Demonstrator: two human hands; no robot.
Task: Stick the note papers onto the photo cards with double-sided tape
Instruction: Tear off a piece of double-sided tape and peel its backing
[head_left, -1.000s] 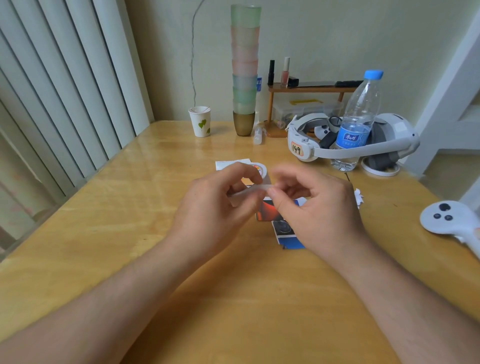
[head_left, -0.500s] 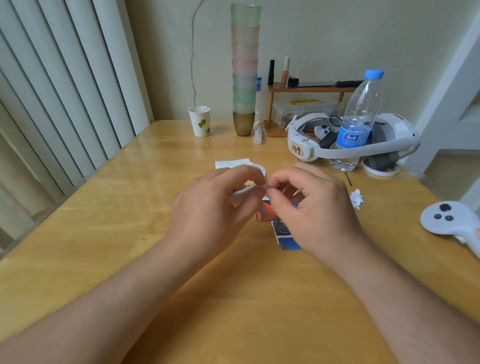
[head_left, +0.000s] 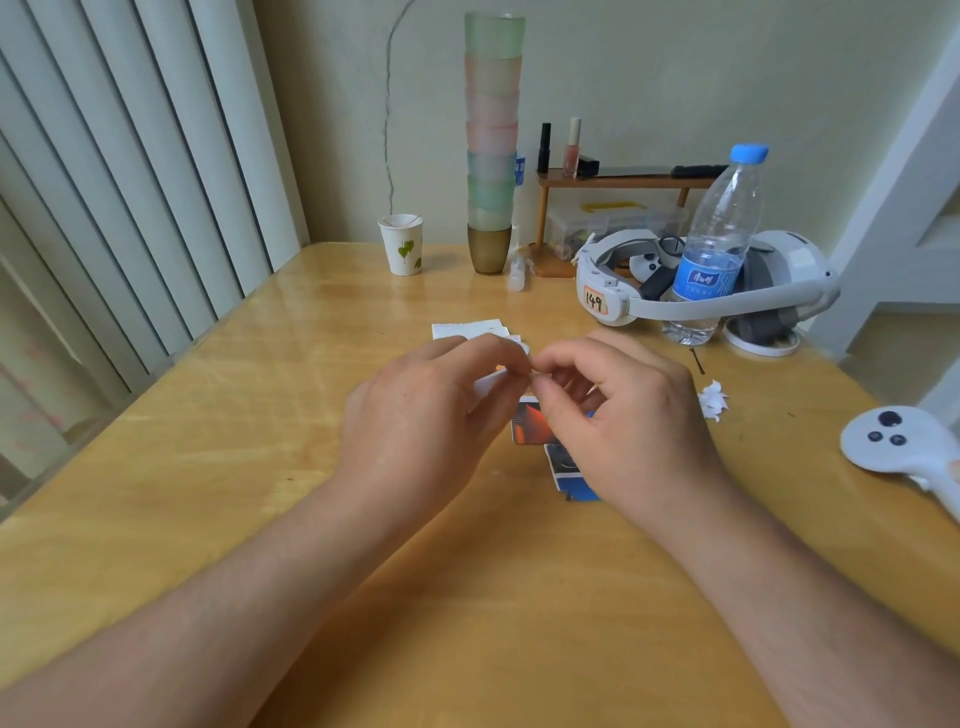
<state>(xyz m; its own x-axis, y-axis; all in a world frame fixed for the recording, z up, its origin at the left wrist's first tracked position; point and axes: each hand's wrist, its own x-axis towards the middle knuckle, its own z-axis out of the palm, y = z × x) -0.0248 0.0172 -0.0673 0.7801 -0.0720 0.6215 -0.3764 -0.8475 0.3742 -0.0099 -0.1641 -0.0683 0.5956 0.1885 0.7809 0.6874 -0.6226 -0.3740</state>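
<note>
You are holding both hands close together above the middle of the tabletop (head_left: 260, 467), fingertips almost meeting. Your left hand (head_left: 426, 415) is curling round a small white thing, seemingly the roll of double-sided tape (head_left: 491, 382), though only a pale sliver of it is showing between thumb and fingers. Your right hand (head_left: 623, 415) is pinching thumb against forefinger right at that roll; you appear to be picking at the tape's end or its backing, but the piece itself is too small to make out.

The photo cards (head_left: 527, 423) are lying on the tabletop directly under your hands: an orange-and-dark one, and a blue one just below it, partly hidden by your right hand. The note papers (head_left: 467, 328) are lying just beyond your left hand, white and flat, not yet on any card as far as can be seen.

Judging by this, you are working early in the task: tape is being prepared, while no note is visibly joined to a card. Applying the tape, placing the notes and pressing them down are all remaining.
</note>
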